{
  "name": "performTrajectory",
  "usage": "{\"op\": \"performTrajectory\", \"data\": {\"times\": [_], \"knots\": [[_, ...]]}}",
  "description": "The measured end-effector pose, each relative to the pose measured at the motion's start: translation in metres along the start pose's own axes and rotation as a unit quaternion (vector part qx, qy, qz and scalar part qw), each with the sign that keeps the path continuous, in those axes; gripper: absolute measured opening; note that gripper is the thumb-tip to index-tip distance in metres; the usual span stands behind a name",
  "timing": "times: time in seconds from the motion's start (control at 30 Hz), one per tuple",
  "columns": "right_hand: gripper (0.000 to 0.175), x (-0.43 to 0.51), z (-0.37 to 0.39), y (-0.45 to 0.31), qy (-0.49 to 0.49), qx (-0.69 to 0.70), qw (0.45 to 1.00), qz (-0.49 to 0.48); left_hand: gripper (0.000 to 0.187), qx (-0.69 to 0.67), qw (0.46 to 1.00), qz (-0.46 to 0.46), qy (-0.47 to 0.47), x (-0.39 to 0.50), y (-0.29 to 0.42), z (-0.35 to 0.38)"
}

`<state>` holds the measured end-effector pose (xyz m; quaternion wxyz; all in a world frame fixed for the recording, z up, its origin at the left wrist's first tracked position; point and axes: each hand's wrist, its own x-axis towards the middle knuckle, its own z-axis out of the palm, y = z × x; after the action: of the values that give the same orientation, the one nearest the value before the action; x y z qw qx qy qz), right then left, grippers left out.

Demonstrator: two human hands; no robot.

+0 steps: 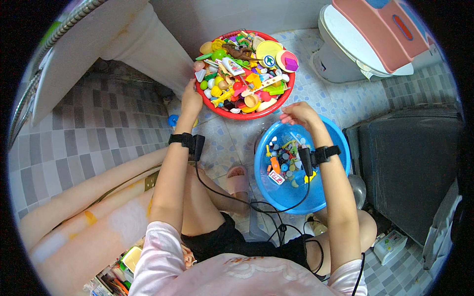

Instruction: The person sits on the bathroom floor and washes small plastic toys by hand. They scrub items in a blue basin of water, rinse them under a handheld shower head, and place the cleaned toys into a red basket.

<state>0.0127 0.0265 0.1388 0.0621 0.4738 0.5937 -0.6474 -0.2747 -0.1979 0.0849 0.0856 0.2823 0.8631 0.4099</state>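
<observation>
My left hand (192,99) is at the left rim of a red plastic basin (237,115), its fingers along the outer side. The basin is heaped with small toys, among them a brown toy dinosaur (239,53), a yellow round lid (269,50) and a wooden stick (262,86). My right hand (299,113) hovers over the far rim of a blue plastic basin (268,192), close to the red one. Its fingers are loosely bent, with nothing visible in them. Small toy pieces lie in the blue basin, including an orange piece (274,165) and a white-and-red card (276,177).
A white lidded bucket (333,63) with a pink plastic stool (398,40) on top stands at the back right. A dark case (407,159) is on the right. Black cables (222,196) hang from my wrist straps. A white pedestal (155,55) rises at the left.
</observation>
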Motion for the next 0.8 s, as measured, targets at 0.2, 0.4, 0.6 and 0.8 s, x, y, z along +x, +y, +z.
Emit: {"op": "performTrajectory", "data": {"times": [0.2, 0.4, 0.6, 0.8], "knots": [[0.022, -0.026, -0.031, 0.009, 0.001, 0.031, 0.999, -0.019, 0.049, 0.038, 0.997, -0.07, 0.014, 0.012, -0.029, 0.003], [0.022, -0.053, -0.027, 0.019, 0.008, 0.056, 0.998, -0.035, 0.038, -0.303, 0.91, -0.281, 0.036, -0.043, -0.077, -0.002], [0.024, -0.074, 0.027, 0.033, -0.035, 0.024, 0.998, -0.038, 0.013, -0.433, 0.786, -0.441, -0.02, -0.204, -0.049, 0.055], [0.029, -0.089, 0.046, 0.059, -0.044, 0.015, 0.999, -0.018, 0.021, -0.335, 0.834, -0.428, -0.094, -0.192, -0.113, 0.097]]}}
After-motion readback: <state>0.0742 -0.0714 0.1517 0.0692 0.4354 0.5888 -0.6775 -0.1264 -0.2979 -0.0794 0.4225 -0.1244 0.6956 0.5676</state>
